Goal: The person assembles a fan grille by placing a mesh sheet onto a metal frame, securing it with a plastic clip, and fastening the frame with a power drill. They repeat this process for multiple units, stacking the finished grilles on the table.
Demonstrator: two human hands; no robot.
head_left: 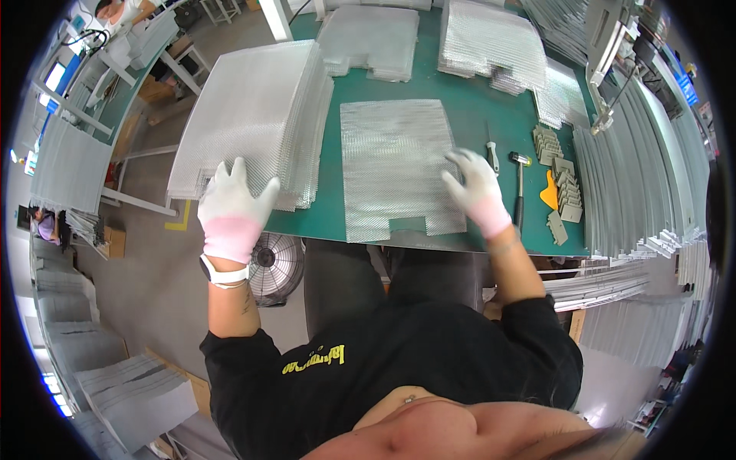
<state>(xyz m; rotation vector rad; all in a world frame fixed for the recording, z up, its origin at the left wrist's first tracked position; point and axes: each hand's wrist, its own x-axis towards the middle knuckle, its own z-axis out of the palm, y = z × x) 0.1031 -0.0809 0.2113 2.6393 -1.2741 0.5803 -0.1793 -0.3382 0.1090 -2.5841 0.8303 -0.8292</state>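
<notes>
Both my hands wear white gloves with pink cuffs. My left hand (pixel 236 205) rests with spread fingers on the near edge of a tall stack of silver mesh sheets (pixel 247 107). A single mesh sheet (pixel 397 157), with a notch in its near edge, lies flat on the green table in front of me. At that sheet's right edge is my right hand (pixel 475 188), its fingers apart and slightly blurred; whether it touches the sheet I cannot tell. To its right lie a screwdriver (pixel 492 157) and a hammer (pixel 520 180).
Grey-beige plates (pixel 566 188) and a yellow scraper-like piece (pixel 549 190) lie at the table's right. More mesh stacks stand at the back (pixel 369 38) and back right (pixel 491 42). Sheets (pixel 636 176) hang closely on the right. A fan (pixel 272 264) stands below. People work at far left.
</notes>
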